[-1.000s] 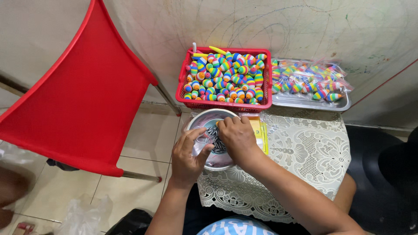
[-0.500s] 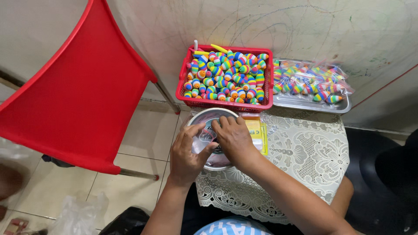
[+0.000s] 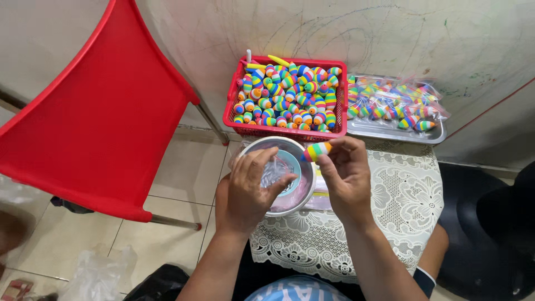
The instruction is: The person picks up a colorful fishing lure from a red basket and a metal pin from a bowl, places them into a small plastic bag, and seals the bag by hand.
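— What changed since a moment ago?
— Both hands were down in the metal bowl [image 3: 253, 149]; the right hand [image 3: 346, 173] has risen, pinching a rainbow-striped toy [image 3: 316, 150] over the rim.
— And the left hand [image 3: 248, 192]?
— Fingers closed on a clear plastic bag [image 3: 277, 169] above the bowl, which sits on the lace-covered table [image 3: 407, 200] before the red basket [image 3: 341, 95].

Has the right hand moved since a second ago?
Yes. The right hand, which was down over the metal bowl, has lifted off toward the bowl's right rim and now holds a rainbow-striped toy near the red basket.
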